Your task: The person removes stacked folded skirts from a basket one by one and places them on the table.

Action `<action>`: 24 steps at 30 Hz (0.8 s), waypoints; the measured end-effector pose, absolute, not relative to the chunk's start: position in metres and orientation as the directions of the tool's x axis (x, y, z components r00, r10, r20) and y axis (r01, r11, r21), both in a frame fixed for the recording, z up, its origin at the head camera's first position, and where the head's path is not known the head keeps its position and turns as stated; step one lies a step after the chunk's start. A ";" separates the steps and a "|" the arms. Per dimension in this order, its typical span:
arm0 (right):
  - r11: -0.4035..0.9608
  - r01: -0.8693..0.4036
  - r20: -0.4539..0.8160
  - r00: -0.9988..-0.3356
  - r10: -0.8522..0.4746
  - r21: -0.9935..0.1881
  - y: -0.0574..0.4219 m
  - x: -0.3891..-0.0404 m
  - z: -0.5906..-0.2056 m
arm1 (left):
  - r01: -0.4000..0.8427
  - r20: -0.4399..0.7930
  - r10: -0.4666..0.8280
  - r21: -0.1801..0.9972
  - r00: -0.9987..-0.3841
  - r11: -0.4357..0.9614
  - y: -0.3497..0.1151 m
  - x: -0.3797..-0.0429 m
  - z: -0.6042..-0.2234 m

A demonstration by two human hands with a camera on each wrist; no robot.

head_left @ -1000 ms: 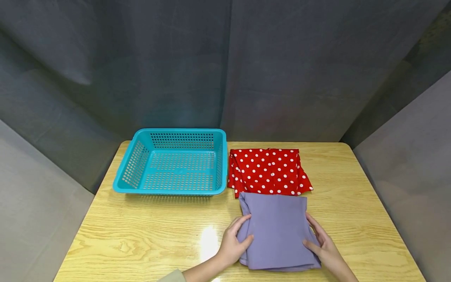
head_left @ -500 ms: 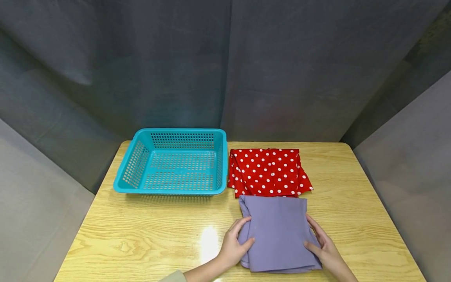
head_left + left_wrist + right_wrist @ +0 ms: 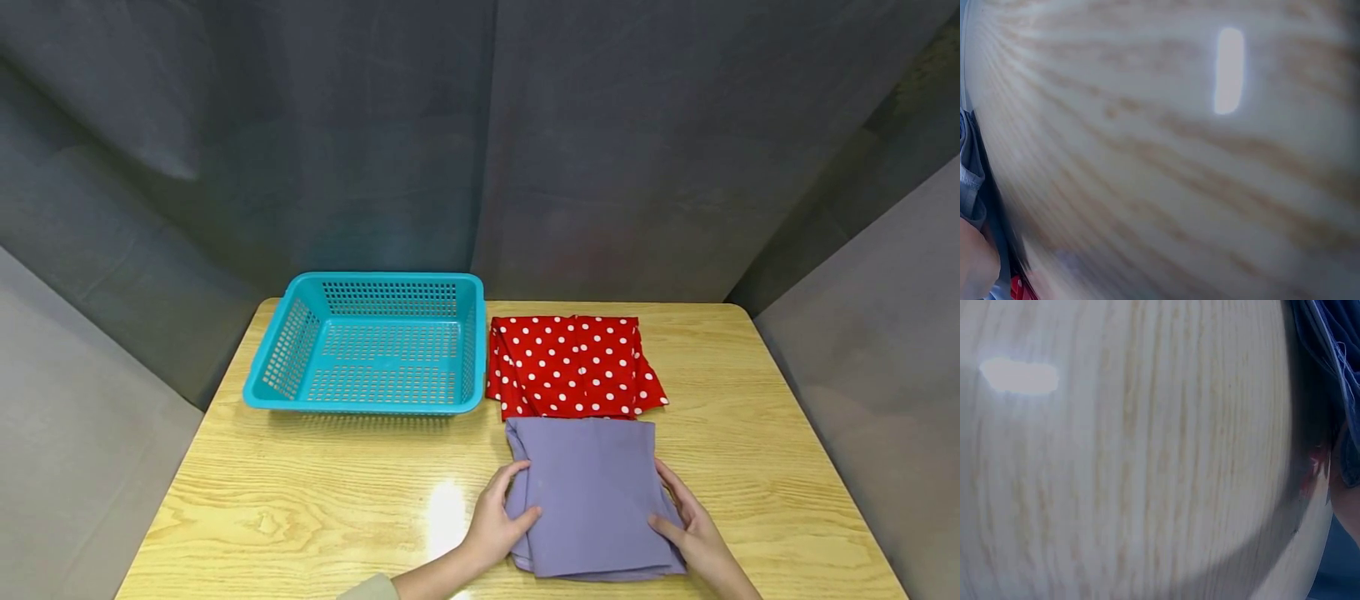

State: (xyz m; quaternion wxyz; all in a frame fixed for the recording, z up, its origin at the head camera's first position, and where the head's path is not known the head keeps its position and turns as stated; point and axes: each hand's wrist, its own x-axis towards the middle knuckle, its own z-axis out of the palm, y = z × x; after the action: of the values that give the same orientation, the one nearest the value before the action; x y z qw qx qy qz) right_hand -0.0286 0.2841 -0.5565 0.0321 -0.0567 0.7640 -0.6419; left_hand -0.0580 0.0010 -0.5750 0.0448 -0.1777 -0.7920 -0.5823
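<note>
A folded purple cloth (image 3: pixel 592 500) lies in several layers near the front of the table in the head view. At its left edge my left hand (image 3: pixel 495 518) grips it, thumb on top and fingers along the side. My right hand (image 3: pixel 692 525) grips the right edge in the same way. The fingers' undersides are hidden by the cloth. Just beyond it lies a red cloth with white polka dots (image 3: pixel 566 367), loosely folded, its front edge meeting the purple one. In the wrist views only slivers of the purple cloth (image 3: pixel 969 181) and the hands show.
A turquoise plastic basket (image 3: pixel 367 408) with perforated walls stands at the back left, with nothing in it. The wooden table (image 3: pixel 315 500) carries everything. Grey curtains (image 3: pixel 600 150) hang behind and at both sides.
The purple cloth's far edge has come slightly nearer to me, showing a little more of the red cloth. Both hands have kept their grip and barely shifted.
</note>
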 end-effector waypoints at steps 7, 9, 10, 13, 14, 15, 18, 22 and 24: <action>0.212 -0.008 -0.013 -0.995 -0.098 -0.977 0.286 -0.028 -0.561 | 0.330 0.272 0.218 0.892 -0.937 0.307 0.001 -0.059 -0.578; 0.222 0.001 -0.021 -0.996 -0.087 -0.975 0.286 -0.028 -0.562 | 0.323 0.265 0.214 0.892 -0.940 0.315 0.000 -0.059 -0.579; 0.227 0.008 -0.027 -0.996 -0.082 -0.974 0.286 -0.028 -0.562 | 0.319 0.261 0.213 0.893 -0.942 0.317 0.001 -0.059 -0.580; 0.245 0.031 -0.048 -0.997 -0.063 -0.969 0.287 -0.027 -0.563 | 0.306 0.247 0.210 0.895 -0.946 0.325 0.001 -0.058 -0.580; 0.255 0.047 -0.062 -0.997 -0.055 -0.966 0.287 -0.027 -0.563 | 0.298 0.239 0.210 0.898 -0.948 0.323 0.000 -0.058 -0.581; 0.270 0.063 -0.077 -0.996 -0.042 -0.961 0.287 -0.028 -0.563 | 0.294 0.235 0.209 0.899 -0.949 0.325 0.000 -0.058 -0.581; 0.302 0.135 -0.143 -0.990 -0.006 -0.944 0.287 -0.029 -0.563 | 0.284 0.225 0.204 0.899 -0.953 0.334 0.000 -0.057 -0.583; 0.322 0.222 -0.226 -0.974 0.027 -0.920 0.288 -0.032 -0.562 | 0.271 0.211 0.201 0.898 -0.957 0.348 0.000 -0.056 -0.586; 0.323 0.250 -0.255 -0.967 0.027 -0.913 0.288 -0.032 -0.562 | 0.258 0.197 0.201 0.899 -0.960 0.354 0.000 -0.056 -0.588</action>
State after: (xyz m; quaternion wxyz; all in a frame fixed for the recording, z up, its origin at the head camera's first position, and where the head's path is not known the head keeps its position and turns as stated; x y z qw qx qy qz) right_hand -0.0325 0.2882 -0.5619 0.0965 0.0857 0.8077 -0.5753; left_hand -0.0556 -0.0001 -0.5876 0.0261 -0.1396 -0.8223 -0.5510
